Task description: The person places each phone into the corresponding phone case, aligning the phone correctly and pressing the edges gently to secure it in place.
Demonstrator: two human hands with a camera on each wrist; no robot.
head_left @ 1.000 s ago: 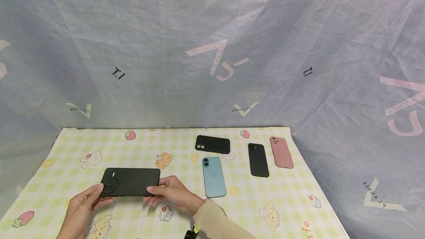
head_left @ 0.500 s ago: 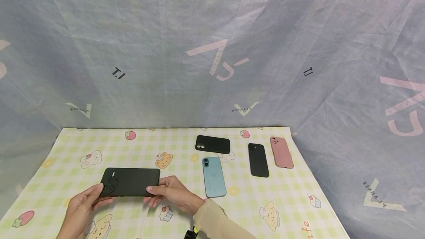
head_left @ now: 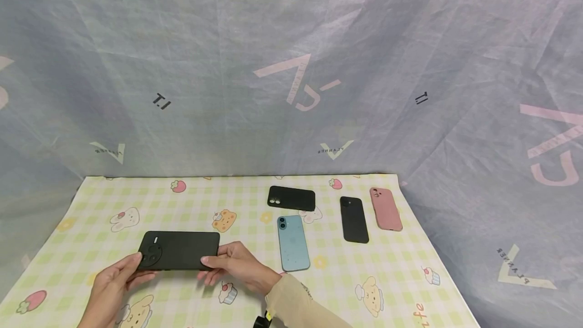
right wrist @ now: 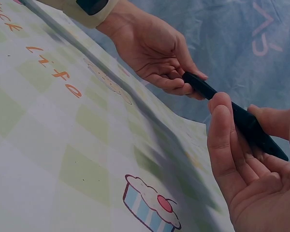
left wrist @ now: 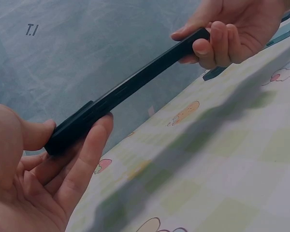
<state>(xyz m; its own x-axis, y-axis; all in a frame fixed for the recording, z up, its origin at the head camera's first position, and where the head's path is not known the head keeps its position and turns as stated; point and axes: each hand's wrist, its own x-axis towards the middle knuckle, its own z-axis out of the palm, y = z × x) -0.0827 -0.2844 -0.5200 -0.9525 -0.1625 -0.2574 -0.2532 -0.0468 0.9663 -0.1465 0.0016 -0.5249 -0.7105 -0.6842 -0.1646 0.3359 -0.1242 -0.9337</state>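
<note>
A black phone (head_left: pixel 186 250) with a round camera bump is held lengthwise above the table, its back facing up. My left hand (head_left: pixel 111 281) grips the camera end, thumb on the upper side and fingers underneath. At the opposite end, my right hand (head_left: pixel 241 266) pinches the phone between thumb and fingers. Seen edge-on in the left wrist view, the phone (left wrist: pixel 130 87) stays clear of the cloth and casts a long shadow. The right wrist view has the right hand (right wrist: pixel 253 164) close up and the left hand (right wrist: pixel 152 50) farther off.
A teal phone (head_left: pixel 293 244) lies right of my right hand. Behind it is a black phone case (head_left: pixel 296 198) with camera holes. Farther right are a slim black phone-shaped piece (head_left: pixel 354 220) and a pink phone case (head_left: pixel 387 210). A grey curtain (head_left: pixel 227 90) hangs behind the checked tablecloth (head_left: pixel 337 287).
</note>
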